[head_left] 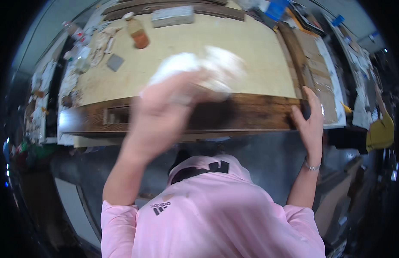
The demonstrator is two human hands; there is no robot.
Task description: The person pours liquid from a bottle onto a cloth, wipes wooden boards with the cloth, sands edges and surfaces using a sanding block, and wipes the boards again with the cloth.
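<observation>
Left edge: I see clutter along the left rim of the surface, with a clear bottle, crumpled rags and a small grey square pad lying near one another.
Far edge: an amber bottle stands upright beside a grey block; both are well apart from my hands.
Open room: the pale sheet top is bare across its middle and right, so there is free space beyond the board.
Near edge: a dark stained wooden board lies along the front of the surface, with a rectangular slot toward its left end.
Left hand: my left hand is raised over the board, forearm coming up from the lower left; it is motion-blurred.
Left grip: fingers closed around a white cloth, which is bunched above the board's middle and the sheet's near part.
Right hand: my right hand rests on the board's right end, wrist bent, a bracelet on the wrist.
Right grip: fingers curled over the board's end, thumb on its front face, clamped on it.
Right edge: cardboard and more clutter lie just beyond the board.
</observation>
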